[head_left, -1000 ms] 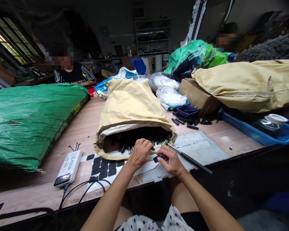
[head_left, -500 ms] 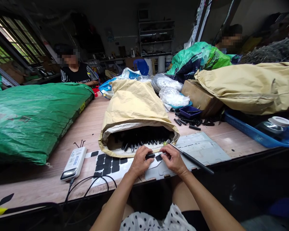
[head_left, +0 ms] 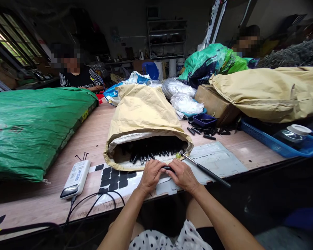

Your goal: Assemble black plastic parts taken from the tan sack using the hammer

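My left hand [head_left: 151, 174] and my right hand [head_left: 183, 174] meet at the table's front edge, both closed on one small black cylinder [head_left: 168, 168]. Just behind them a beige sack [head_left: 146, 107] lies with its mouth toward me, and many black pieces [head_left: 146, 157] show inside. Left of my hands is a white sheet with black rounded-square stickers [head_left: 114, 177]. To the right, a metal rod with a black handle [head_left: 211, 173] rests on a grey board [head_left: 221, 158], its tip by a small yellow-green item [head_left: 178, 155].
A green sack [head_left: 41, 128] fills the left, with a white power bank [head_left: 75, 178] and cables nearer. Right are a purple tray [head_left: 204, 120], loose black pieces [head_left: 209, 137], a cardboard box [head_left: 215, 104] and a blue basket [head_left: 271, 139]. Two people sit beyond the table.
My right hand has moved left onto the black cylinder and the two hands are now closer together. The black sticker seen near my right fingers is no longer visible. The view has shifted slightly.
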A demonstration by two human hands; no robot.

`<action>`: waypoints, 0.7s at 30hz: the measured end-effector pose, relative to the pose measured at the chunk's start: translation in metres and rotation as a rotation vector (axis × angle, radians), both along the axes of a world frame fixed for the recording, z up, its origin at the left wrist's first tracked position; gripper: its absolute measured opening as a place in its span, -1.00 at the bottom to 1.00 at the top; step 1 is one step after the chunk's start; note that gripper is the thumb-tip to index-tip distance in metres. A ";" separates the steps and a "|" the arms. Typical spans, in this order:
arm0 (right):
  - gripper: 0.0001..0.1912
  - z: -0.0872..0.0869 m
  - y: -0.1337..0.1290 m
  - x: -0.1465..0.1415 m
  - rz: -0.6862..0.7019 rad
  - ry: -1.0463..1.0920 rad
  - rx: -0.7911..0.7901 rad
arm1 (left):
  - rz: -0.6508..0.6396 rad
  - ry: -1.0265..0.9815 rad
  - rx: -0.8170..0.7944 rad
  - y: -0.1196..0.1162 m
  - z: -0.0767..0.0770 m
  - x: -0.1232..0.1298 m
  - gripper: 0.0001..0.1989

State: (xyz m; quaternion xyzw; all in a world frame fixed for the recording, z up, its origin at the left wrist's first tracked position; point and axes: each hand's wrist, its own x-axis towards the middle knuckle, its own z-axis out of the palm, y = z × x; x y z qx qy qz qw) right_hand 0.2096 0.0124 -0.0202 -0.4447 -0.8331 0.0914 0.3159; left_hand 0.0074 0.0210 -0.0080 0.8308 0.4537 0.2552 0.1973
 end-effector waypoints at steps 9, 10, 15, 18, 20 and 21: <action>-0.90 0.003 0.000 0.003 0.016 -0.022 -0.031 | 0.019 0.071 0.017 -0.001 0.003 0.001 -0.75; -0.89 0.004 0.000 0.002 0.016 -0.035 -0.029 | 0.014 0.084 0.030 -0.001 0.002 0.001 -0.76; -0.83 0.002 -0.001 0.000 0.001 -0.094 0.017 | 0.004 0.106 0.095 -0.003 -0.001 0.004 -0.81; -0.81 0.000 0.001 0.001 0.011 -0.093 0.032 | 0.000 0.083 0.141 -0.003 -0.003 0.007 -0.83; -0.80 -0.001 0.003 0.002 0.034 -0.076 0.031 | -0.018 0.053 0.150 -0.001 -0.005 0.008 -0.83; -0.80 -0.001 0.003 0.003 0.046 -0.065 0.029 | -0.031 0.038 0.143 -0.001 -0.005 0.008 -0.83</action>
